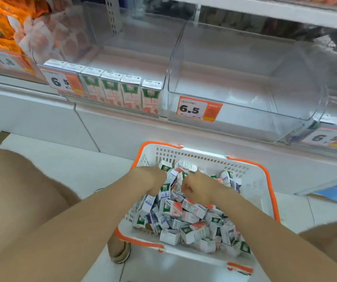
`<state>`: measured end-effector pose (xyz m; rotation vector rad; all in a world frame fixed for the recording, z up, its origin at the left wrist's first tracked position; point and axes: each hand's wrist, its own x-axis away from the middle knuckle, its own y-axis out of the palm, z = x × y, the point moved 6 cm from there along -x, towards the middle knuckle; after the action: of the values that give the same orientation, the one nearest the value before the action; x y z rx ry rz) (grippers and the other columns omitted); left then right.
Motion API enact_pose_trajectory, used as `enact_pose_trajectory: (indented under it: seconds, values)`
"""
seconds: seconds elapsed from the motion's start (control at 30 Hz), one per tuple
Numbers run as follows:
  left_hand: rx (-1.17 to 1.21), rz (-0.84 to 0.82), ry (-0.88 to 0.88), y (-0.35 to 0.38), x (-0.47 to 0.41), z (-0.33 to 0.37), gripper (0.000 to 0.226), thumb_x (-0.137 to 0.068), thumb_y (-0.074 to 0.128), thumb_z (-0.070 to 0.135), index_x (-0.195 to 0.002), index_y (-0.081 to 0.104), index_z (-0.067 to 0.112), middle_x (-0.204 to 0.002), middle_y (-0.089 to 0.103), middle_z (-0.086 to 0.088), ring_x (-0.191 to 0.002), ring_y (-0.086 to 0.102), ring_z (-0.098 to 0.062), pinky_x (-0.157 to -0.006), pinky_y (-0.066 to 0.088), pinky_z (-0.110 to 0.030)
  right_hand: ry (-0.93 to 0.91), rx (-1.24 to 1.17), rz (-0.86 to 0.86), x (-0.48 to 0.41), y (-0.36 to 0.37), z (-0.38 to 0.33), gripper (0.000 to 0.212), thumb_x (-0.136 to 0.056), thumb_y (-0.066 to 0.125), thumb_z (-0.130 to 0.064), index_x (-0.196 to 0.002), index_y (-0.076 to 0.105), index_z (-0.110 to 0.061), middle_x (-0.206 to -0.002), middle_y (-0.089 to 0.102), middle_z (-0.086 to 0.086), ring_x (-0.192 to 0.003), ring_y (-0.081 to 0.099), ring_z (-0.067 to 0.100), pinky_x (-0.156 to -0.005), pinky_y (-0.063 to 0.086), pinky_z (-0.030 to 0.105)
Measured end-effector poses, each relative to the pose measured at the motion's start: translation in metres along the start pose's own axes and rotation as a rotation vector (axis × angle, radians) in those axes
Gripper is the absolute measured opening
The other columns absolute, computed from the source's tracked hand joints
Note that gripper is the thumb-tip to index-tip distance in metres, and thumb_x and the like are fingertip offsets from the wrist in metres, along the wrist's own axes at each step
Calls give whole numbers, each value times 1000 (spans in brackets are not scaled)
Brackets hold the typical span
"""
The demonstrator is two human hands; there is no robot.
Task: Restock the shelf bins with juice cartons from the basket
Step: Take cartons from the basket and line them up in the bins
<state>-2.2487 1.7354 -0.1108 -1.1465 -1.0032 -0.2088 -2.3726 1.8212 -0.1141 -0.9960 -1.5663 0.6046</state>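
Two hands are being worked into the heap of juice cartons [183, 212] in the basket [251, 180], seen from the head camera. The left hand [149, 180] is being curled down into the pile at the far left of the heap, knuckles up; a green-topped carton [165, 190] is lying just right of it, touching its fingers, but whether it is being gripped cannot be told. The right hand [197, 190] is being closed loosely among the cartons just beside the left one; what it is holding, if anything, is hidden under its knuckles.

Judged from this, the picking-up step is being carried out, with nothing yet lifted clear. Well above and beyond both hands, a single front row of cartons [120, 92] is being shown in the left bin [94, 43], while the right bin [244, 82] beyond the right hand is standing bare. Next, a firm hold on several cartons is being called for, followed by a lift up and forward, with each carton turned upright and faced outward.
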Motion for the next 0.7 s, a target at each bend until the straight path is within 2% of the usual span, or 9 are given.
enact_pose_trajectory:
  seconds: [0.07,0.17,0.23,0.27,0.33,0.43,0.53,0.63,0.7]
  values:
    - [10,-27,-11,21,-12,4,13,-95,55,-3,-102,58,8,-92,56,-9,-68,48,-22,-61,42,-34,46,-8,-40,-6,24,21,21,-90,51,-14,-72,61,-10,-76,68,12,-74,66,30,-80,60,46]
    - [63,61,-5,37,-28,6,46,-94,56,-10,-136,48,6,-124,52,-13,-85,58,-24,-67,48,-36,93,-39,-67,-7,48,34,19,-95,62,-23,-79,56,-15,-95,72,11,-85,68,30,-81,61,48]
    - [93,147,1,41,-40,6,71,-88,59,-15,-151,35,8,-142,40,-15,-102,61,-30,-75,54,-41,105,-30,-108,-5,59,35,24,-91,74,-34,-96,57,-18,-104,70,8,-89,65,26,-82,60,43]
    - [108,166,6,43,-46,5,76,-87,59,-16,-153,32,9,-145,38,-15,-107,61,-32,-78,56,-43,114,-20,-136,-3,65,34,38,-88,78,-37,-114,56,-19,-107,68,7,-92,64,26,-82,59,41]
    - [107,147,27,48,-57,5,69,-88,57,-15,-150,38,9,-144,41,-14,-115,58,-33,-87,57,-46,136,-4,-139,-1,74,34,71,-84,84,-39,-140,46,-17,-113,65,8,-100,64,27,-82,58,41]
    - [160,100,30,52,-68,7,54,-93,54,-11,-143,40,6,-123,55,-14,-102,60,-30,-84,57,-46,185,-11,-119,-2,82,35,87,-83,87,-34,-150,36,-17,-117,67,9,-105,68,30,-83,58,43]
    - [240,132,16,52,-80,6,52,-99,54,-7,-145,32,3,-98,56,-9,-86,60,-26,-69,51,-41,231,-39,-103,-2,84,39,80,-83,86,-19,-147,38,-15,-105,64,7,-94,67,28,-77,56,40]
    - [290,185,17,48,-84,7,44,-102,61,6,-139,38,6,-106,53,-7,-97,59,-27,-82,51,-39,235,-28,-99,1,86,43,55,-86,77,-10,-131,45,-9,-91,49,3,-84,58,27,-60,46,34]
    - [260,175,32,45,-81,11,37,-102,65,11,-133,45,7,-116,55,-10,-104,60,-27,-89,51,-37,247,-67,-91,4,81,47,48,-85,75,-12,-124,49,-10,-88,49,2,-83,58,26,-53,39,31]
